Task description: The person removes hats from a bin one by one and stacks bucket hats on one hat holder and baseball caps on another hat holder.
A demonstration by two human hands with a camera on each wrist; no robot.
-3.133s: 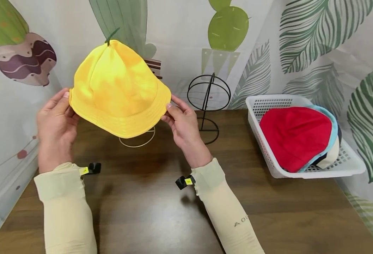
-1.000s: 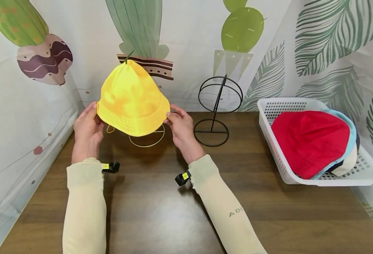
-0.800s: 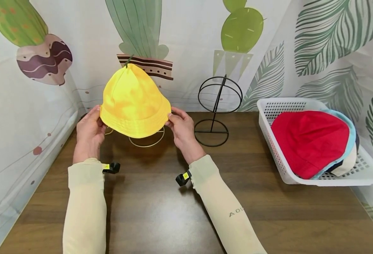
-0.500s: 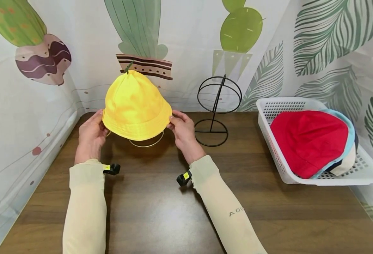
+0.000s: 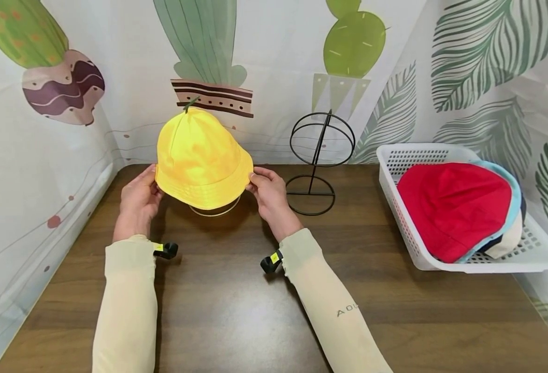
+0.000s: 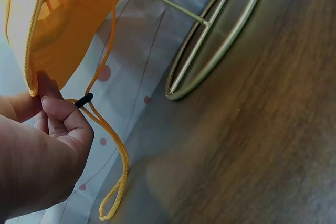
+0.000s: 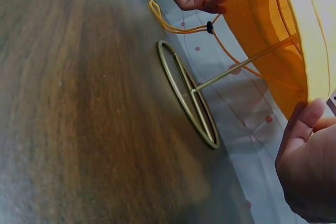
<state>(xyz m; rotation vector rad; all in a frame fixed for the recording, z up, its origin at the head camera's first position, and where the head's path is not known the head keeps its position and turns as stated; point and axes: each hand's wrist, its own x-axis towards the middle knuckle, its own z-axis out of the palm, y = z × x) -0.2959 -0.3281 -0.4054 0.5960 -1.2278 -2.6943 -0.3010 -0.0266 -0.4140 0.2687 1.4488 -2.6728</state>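
A yellow bucket hat (image 5: 204,155) with a small green stem (image 5: 188,105) on its crown is held up between both hands. My left hand (image 5: 138,199) pinches one side of the brim, and my right hand (image 5: 271,197) pinches the opposite side. Under the hat stands a gold wire hat stand (image 7: 195,88), its rod reaching up inside the crown. From the head, only part of the stand's round base (image 5: 213,213) shows. A yellow chin cord (image 6: 125,156) with a black cord lock (image 6: 84,100) dangles from the hat near the left hand.
Right of the hat stands a black wire hat stand (image 5: 310,193) with no hat on it. A white basket (image 5: 512,267) at the right holds a red hat (image 5: 456,207) over light blue, dark and cream ones. Patterned cloth (image 5: 274,57) hangs behind the brown table (image 5: 227,295).
Both hands have lowered the yellow hat over the gold stand, and it has shifted slightly right over the last second. The view has also turned since the oldest frame.
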